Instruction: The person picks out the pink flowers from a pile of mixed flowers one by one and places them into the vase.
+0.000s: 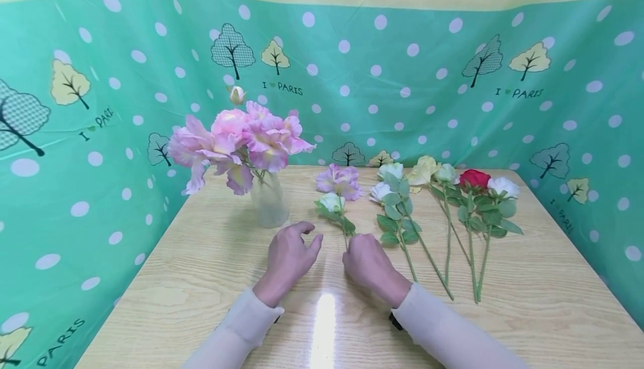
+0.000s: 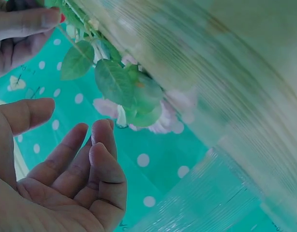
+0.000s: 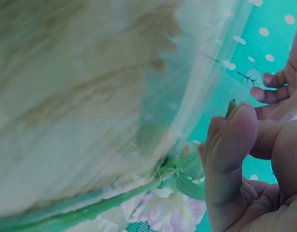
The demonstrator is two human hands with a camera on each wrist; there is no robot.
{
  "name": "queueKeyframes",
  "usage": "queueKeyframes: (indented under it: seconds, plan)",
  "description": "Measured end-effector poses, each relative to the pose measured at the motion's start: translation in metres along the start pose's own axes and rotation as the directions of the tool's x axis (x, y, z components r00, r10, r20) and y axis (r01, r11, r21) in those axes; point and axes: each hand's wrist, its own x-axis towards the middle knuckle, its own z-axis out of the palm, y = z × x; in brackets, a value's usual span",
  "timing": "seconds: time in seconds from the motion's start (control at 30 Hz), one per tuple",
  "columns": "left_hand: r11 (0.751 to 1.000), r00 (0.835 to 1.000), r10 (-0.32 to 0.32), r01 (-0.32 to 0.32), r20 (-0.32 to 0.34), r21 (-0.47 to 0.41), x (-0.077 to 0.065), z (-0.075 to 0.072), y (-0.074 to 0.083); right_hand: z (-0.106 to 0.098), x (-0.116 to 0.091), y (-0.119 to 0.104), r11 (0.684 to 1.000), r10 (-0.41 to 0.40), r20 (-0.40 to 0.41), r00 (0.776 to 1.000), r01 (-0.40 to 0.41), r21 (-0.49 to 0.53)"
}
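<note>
My right hand [image 1: 369, 261] pinches the stem of a white rose [image 1: 332, 202] between thumb and fingers. Green leaves [image 2: 114, 82] grow along that stem, and its cut end [image 3: 231, 108] pokes out past the fingertips in the right wrist view. To the left, my left hand [image 1: 293, 254] is held over the table with thumb and fingers apart and nothing between them. Just beyond it stands a clear glass vase [image 1: 270, 204] holding large pink-purple flowers [image 1: 271, 140] and a small pale bud [image 1: 237, 95].
A purple flower [image 1: 339, 181] lies behind the white rose. On the right, several stemmed flowers lie on the wooden table [image 1: 201, 313], among them a red rose [image 1: 474, 179], a white rose [image 1: 503, 187] and a pale yellow flower [image 1: 422, 170]. A green dotted curtain [image 1: 352, 100] surrounds the table.
</note>
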Motion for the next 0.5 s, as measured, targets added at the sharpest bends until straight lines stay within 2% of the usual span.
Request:
queueKeyframes:
  seconds: [0.13, 0.5]
  plan:
    - [1.0, 1.0, 0.002, -0.002, -0.001, 0.003, 0.0, 0.0, 0.001, -0.004, -0.002, 0.0, 0.999, 0.01, -0.038, 0.999, -0.009, 0.043]
    - [1.0, 1.0, -0.004, 0.004, 0.018, -0.009, 0.0, 0.002, 0.003, -0.012, -0.009, 0.005, 0.991, -0.027, -0.152, 0.988, 0.046, 0.124]
